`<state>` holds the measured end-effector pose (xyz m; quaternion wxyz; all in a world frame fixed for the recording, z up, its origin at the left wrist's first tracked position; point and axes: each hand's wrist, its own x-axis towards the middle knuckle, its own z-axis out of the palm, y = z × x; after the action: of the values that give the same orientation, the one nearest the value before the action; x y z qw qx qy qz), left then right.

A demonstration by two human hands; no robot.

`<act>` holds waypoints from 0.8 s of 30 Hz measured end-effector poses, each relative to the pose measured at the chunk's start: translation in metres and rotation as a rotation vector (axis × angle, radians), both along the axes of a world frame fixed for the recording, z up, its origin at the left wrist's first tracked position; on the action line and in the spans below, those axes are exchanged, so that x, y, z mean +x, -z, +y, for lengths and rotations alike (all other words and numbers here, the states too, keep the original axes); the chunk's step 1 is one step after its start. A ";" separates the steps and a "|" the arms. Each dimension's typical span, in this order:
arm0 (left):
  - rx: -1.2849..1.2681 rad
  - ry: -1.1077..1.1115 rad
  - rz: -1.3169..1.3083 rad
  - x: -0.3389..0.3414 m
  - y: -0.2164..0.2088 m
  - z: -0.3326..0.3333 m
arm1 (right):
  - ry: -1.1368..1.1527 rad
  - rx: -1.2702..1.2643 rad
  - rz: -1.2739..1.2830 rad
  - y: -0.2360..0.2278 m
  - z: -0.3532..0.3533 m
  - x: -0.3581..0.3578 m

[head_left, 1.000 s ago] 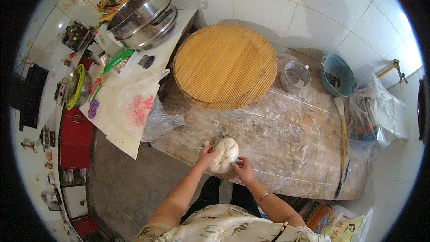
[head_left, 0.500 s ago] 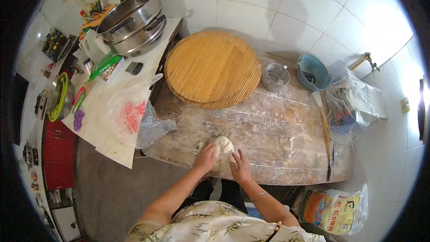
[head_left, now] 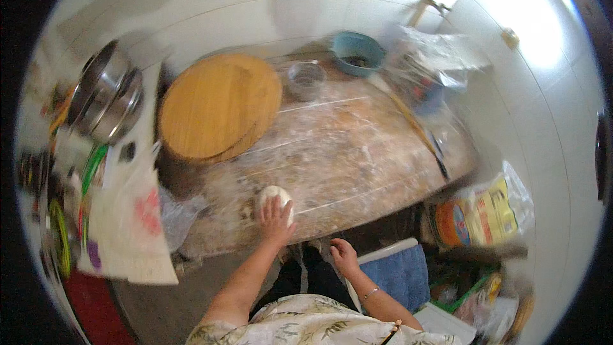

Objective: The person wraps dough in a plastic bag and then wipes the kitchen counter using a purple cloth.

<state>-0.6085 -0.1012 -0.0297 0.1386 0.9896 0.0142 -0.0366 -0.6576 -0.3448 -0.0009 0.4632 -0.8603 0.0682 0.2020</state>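
Note:
A pale, rounded lump of dough [head_left: 273, 192] lies near the front edge of the floury wooden table [head_left: 357, 153]. My left hand [head_left: 276, 219] rests flat on it, fingers spread, hiding its lower part. Off the table's front edge, above my lap and apart from the dough, is my right hand [head_left: 345, 257]. Its fingers are loosely bent and a little apart, with nothing visible in them; a bracelet circles that wrist. A blue cloth-covered seat [head_left: 396, 276] is close by on its right.
Round wooden slatted boards [head_left: 220, 105] lie stacked at the back left. Behind stand a clear cup [head_left: 306, 80] and a blue basin [head_left: 357, 53]. A wooden-handled tool [head_left: 412, 121] lies at right. Steel pots [head_left: 112, 105] stand far left, a printed sack [head_left: 476, 217] at lower right.
My right hand has left the dough and dropped back past the table edge. My left hand has moved onto the dough's top. The whole view has swung to the right, with some blur.

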 end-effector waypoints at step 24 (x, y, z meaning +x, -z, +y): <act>-0.433 -0.153 -0.196 0.005 -0.018 -0.036 | 0.222 0.353 -0.035 -0.013 -0.097 -0.008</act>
<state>-0.6039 -0.1369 -0.0112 0.3504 0.9317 0.0674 0.0678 -0.6652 -0.4422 0.0119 0.6273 -0.7563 0.1183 0.1434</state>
